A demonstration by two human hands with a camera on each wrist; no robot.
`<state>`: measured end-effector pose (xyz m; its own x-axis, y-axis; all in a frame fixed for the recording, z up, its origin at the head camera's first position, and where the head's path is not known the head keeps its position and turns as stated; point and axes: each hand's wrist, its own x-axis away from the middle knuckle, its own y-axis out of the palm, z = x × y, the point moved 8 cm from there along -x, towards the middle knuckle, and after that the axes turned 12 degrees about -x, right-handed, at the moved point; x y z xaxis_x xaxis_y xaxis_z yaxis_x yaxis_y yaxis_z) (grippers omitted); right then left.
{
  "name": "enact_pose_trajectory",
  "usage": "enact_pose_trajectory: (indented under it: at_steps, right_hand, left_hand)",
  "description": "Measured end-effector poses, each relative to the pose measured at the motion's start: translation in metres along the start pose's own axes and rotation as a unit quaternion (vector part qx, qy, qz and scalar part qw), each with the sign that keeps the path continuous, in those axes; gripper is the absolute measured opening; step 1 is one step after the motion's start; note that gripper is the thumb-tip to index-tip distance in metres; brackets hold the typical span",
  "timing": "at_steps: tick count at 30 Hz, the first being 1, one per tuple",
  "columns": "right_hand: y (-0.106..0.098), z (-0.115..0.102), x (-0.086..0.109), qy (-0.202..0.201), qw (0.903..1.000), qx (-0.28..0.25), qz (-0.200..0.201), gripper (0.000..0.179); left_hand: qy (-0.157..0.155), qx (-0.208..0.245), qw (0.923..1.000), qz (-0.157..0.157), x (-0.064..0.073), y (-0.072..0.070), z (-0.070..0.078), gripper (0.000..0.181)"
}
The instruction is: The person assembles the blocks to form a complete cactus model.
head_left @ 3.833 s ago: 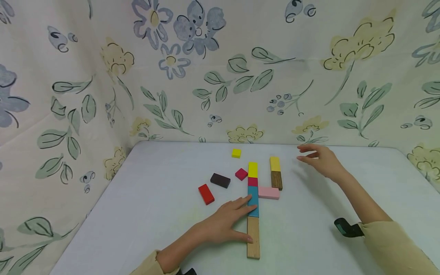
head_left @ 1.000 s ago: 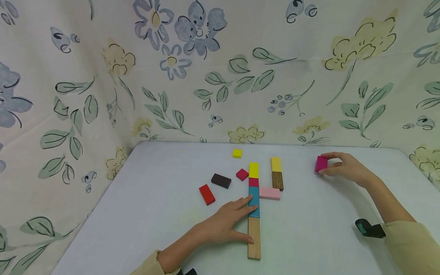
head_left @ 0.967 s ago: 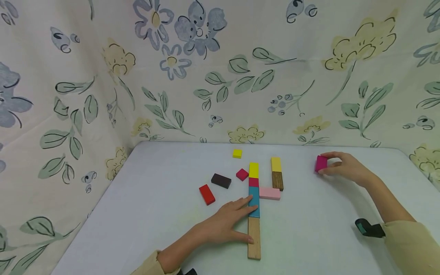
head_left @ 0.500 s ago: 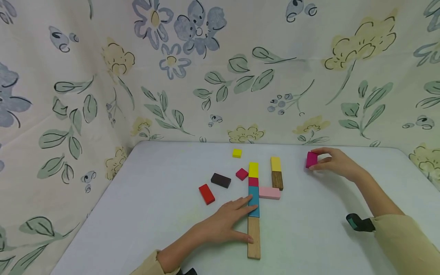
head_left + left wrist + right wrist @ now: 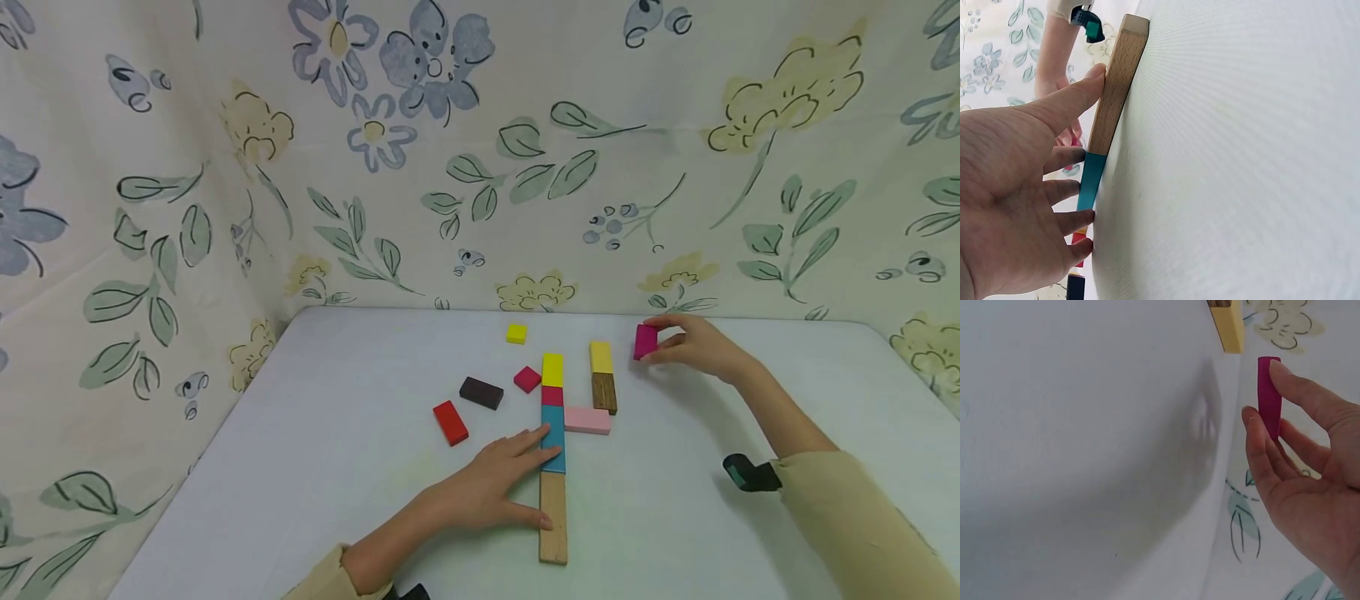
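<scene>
Between thumb and fingers, my right hand [image 5: 693, 346] pinches a magenta block [image 5: 646, 342] above the table's far right part; the right wrist view shows the same magenta block [image 5: 1269, 397] held off the surface. My left hand [image 5: 487, 487] rests with spread fingers on a row of blocks: fingertips on the blue block [image 5: 552, 450], thumb on the natural wood block [image 5: 553, 542]. Farther along that row lie a small red block [image 5: 552, 396] and a yellow block [image 5: 552, 369]. A pink block [image 5: 588, 420] sticks out to the right of the blue one.
Right of the row, a light yellow block [image 5: 601, 357] adjoins a brown wood block [image 5: 603, 392]. Left of it lie a crimson block [image 5: 527, 379], a dark block [image 5: 482, 392] and a red block [image 5: 451, 422]. A small yellow block [image 5: 516, 333] sits farther back, before a floral cloth [image 5: 525, 242].
My right hand was without a block at first, then held the magenta block at the far right. It has since carried it leftward toward the light yellow block. My left hand stays put.
</scene>
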<state>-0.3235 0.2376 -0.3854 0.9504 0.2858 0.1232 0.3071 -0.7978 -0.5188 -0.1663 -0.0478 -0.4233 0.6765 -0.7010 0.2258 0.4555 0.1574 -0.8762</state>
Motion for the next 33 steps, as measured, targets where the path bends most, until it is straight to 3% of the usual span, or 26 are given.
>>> enact_pose_trajectory:
  at_steps: [17, 33]
  right_hand:
    - [0.042, -0.038, -0.024, -0.015, 0.9998, 0.002, -0.013, 0.069]
    - [0.069, -0.051, -0.04, -0.015, 0.9997, 0.015, -0.013, 0.068]
  left_hand:
    - [0.006, 0.0, 1.0, 0.005, 0.0, 0.0, 0.001, 0.086]
    - [0.005, 0.001, 1.0, -0.001, -0.001, 0.0, 0.0, 0.085]
